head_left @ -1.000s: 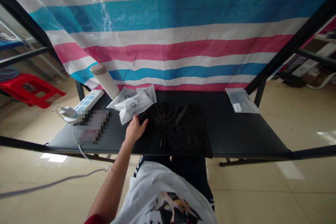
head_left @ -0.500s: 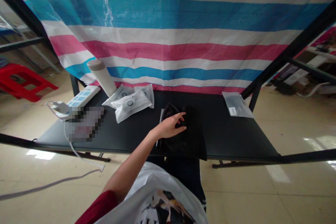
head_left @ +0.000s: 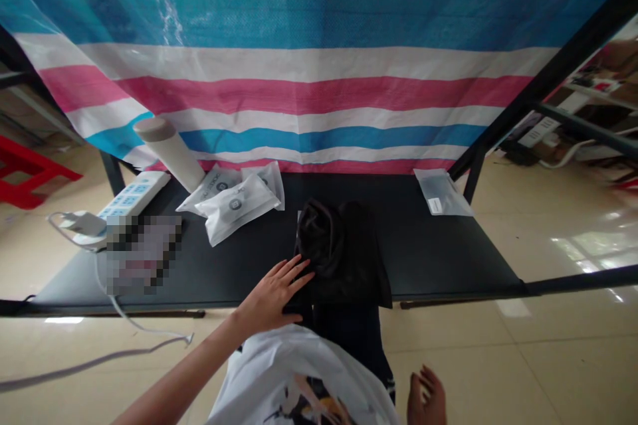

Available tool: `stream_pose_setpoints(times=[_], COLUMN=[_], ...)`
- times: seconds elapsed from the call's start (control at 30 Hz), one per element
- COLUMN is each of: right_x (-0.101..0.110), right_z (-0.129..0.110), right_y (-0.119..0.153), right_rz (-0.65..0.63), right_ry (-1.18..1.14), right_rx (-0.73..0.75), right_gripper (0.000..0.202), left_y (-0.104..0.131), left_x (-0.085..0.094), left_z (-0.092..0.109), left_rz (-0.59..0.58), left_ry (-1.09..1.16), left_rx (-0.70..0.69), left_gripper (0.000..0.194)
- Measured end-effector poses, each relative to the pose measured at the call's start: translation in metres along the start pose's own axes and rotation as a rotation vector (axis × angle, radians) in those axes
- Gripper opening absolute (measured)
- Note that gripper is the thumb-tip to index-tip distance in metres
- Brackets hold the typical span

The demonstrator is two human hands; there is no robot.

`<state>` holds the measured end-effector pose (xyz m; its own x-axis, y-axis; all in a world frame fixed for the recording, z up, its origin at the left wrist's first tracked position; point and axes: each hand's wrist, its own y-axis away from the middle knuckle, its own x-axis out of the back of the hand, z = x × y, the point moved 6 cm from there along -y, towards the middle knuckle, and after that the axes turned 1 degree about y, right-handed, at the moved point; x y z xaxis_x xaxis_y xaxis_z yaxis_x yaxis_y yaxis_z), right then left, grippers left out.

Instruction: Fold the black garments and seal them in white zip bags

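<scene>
A bundle of black cloth (head_left: pixel 321 239) lies at the front of the black table, bunched and rolled on its left side and spread flatter on its right. Its exact kind cannot be made out. My left hand (head_left: pixel 276 292) is open at its lower left, fingers spread, with the fingertips at the edge of the cloth. Low on the right, off the table and beside my legs, my right hand (head_left: pixel 427 397) hangs with loosely curled fingers; nothing shows in it. A thin pale edge peeks out at the left of the bundle.
Several white printed pouches (head_left: pixel 239 206) lie left of centre, by a white bottle (head_left: pixel 172 156). A power strip (head_left: pixel 132 196) with a plugged-in charger and cable sits at the left, near a blurred-out item (head_left: pixel 144 255). A clear bag (head_left: pixel 443 194) lies right. Striped sheeting (head_left: pixel 309 93) hangs behind.
My left hand has drawn back from over the black cloth toward me, to its lower left edge. My right hand has come into view at the bottom right. The camera view has shifted slightly.
</scene>
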<state>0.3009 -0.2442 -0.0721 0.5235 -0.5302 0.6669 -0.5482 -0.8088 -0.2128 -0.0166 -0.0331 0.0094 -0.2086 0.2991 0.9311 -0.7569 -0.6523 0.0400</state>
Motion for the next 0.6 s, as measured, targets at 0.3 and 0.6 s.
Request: stream_pose_setpoints(times=[0.3,0.6], right_x=[-0.054,-0.075], right_z=[-0.134,-0.146], right_y=[-0.121,-0.169], right_rz=[-0.514,-0.761], right_ry=[0.328,-0.091], right_rx=[0.767,0.354], right_gripper=[0.062,0.025], left_y=[0.005,-0.011], left_x=[0.018,0.043], left_z=[-0.005,-0.050], left_rz=[0.067,0.222], left_ry=[0.062,0.295], left_rx=[0.050,0.381], left_gripper=[0.041,0.031])
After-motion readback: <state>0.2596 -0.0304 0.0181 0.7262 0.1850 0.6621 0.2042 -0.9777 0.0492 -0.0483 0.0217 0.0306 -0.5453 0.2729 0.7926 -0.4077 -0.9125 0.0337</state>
